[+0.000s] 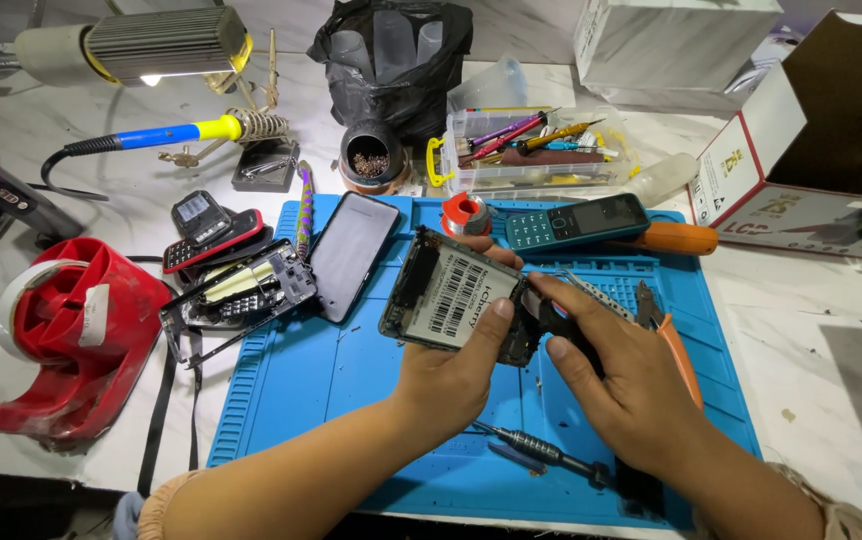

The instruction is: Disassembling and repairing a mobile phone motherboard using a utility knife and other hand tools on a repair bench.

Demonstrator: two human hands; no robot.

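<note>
Two bare hands meet over the middle of the blue work mat on the white desk. The left hand grips an opened phone, thumb pressed on its white barcode label, holding it tilted above the mat. The right hand is closed around a small black part at the phone's right edge; what the part is cannot be told.

A judgement: pulling too hard could tear a connection inside the phone, and the tilted body could slip from the fingers onto the screwdriver lying near the mat's front edge.

At the desk's far right corner, a white carton stands open, its red-trimmed flap printed with small gold marks. A plain white box sits along the back edge, beside a clear tray of tools. A red tape dispenser with a white sticker stands near the left edge.
</note>
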